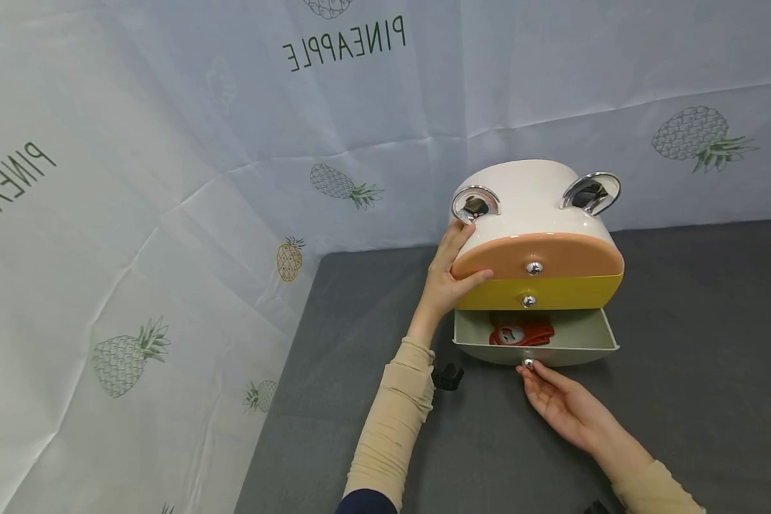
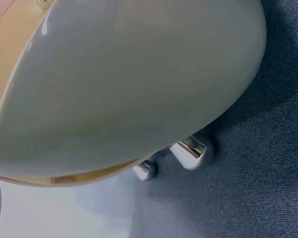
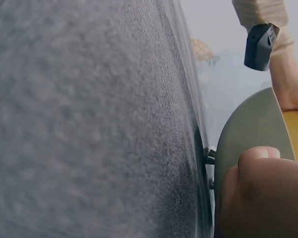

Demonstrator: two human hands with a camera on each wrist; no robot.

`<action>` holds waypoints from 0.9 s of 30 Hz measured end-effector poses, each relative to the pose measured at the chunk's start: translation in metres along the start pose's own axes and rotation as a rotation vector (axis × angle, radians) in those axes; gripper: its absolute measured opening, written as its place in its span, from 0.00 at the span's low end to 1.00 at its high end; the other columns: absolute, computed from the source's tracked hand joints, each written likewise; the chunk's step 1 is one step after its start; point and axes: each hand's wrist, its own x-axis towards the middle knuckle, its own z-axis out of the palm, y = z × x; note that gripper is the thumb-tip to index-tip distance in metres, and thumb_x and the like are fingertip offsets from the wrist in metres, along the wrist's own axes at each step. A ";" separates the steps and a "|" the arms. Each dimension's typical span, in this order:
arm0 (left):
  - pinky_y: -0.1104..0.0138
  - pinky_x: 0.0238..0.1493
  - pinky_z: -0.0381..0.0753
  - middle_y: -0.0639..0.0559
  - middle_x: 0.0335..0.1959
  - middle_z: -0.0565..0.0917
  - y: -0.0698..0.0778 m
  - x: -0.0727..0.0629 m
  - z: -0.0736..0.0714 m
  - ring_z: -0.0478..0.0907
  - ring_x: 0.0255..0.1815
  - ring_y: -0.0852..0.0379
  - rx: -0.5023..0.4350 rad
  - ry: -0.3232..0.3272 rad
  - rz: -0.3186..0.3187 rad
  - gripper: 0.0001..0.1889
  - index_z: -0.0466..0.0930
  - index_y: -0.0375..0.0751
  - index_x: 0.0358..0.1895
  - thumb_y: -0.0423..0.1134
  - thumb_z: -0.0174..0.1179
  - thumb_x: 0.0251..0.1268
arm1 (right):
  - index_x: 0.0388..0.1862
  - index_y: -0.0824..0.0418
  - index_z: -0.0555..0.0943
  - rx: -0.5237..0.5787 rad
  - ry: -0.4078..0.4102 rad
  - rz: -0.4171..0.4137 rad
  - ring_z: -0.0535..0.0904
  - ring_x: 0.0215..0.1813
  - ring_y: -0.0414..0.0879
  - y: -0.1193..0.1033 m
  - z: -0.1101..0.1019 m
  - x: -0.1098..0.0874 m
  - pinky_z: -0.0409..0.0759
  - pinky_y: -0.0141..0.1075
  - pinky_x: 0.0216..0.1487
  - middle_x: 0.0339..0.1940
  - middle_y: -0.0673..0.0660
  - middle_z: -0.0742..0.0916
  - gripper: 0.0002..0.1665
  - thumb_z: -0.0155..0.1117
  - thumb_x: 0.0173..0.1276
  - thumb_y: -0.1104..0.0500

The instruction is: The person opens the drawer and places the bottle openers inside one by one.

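Note:
A small rounded drawer cabinet (image 1: 527, 196) with a white shell and two silver ear shapes stands on the dark table. Its orange top drawer (image 1: 497, 253) and yellow middle drawer (image 1: 572, 293) are closed, while the pale green bottom drawer (image 1: 568, 357) is pulled out. Inside lies a red item (image 1: 540, 332) with a white patch. My left hand (image 1: 446, 278) rests against the cabinet's left side, thumb across the front and fingers up along the shell. Thumb and fingertips of my right hand (image 1: 565, 407) pinch the silver knob (image 1: 528, 363) of the green drawer.
Behind the cabinet hangs a pale cloth (image 1: 520, 78) printed with pineapples, which also covers the left side. Dark grey fabric covers the table (image 1: 501, 457). Silver feet (image 2: 188, 152) show under the cabinet. A black wrist device (image 3: 260, 47) sits at the left sleeve.

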 end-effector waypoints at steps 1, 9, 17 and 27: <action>0.57 0.75 0.53 0.51 0.75 0.55 0.000 0.000 0.000 0.47 0.77 0.60 -0.004 0.000 0.000 0.40 0.63 0.45 0.68 0.32 0.70 0.49 | 0.49 0.65 0.80 -0.002 0.010 -0.001 0.80 0.53 0.43 -0.001 0.001 0.001 0.76 0.31 0.58 0.48 0.59 0.84 0.27 0.29 0.79 0.59; 0.58 0.75 0.52 0.53 0.75 0.54 0.001 0.001 -0.002 0.46 0.77 0.61 -0.019 -0.017 -0.043 0.40 0.63 0.45 0.68 0.32 0.70 0.49 | 0.46 0.65 0.81 0.010 0.048 -0.036 0.81 0.51 0.45 -0.011 0.002 0.008 0.77 0.32 0.56 0.46 0.60 0.84 0.26 0.31 0.78 0.60; 0.57 0.75 0.52 0.46 0.75 0.54 0.028 -0.001 -0.008 0.47 0.77 0.57 -0.036 -0.044 -0.072 0.38 0.61 0.39 0.68 0.29 0.67 0.51 | 0.44 0.66 0.81 0.010 0.081 -0.057 0.81 0.49 0.44 -0.016 0.003 0.017 0.78 0.32 0.55 0.44 0.59 0.84 0.26 0.33 0.78 0.59; 0.57 0.75 0.51 0.52 0.75 0.54 0.003 0.000 -0.002 0.45 0.77 0.61 -0.035 -0.045 -0.044 0.40 0.61 0.44 0.69 0.31 0.68 0.51 | 0.40 0.67 0.82 0.057 0.164 -0.079 0.82 0.47 0.45 -0.023 0.005 0.026 0.79 0.32 0.52 0.40 0.60 0.85 0.24 0.36 0.77 0.60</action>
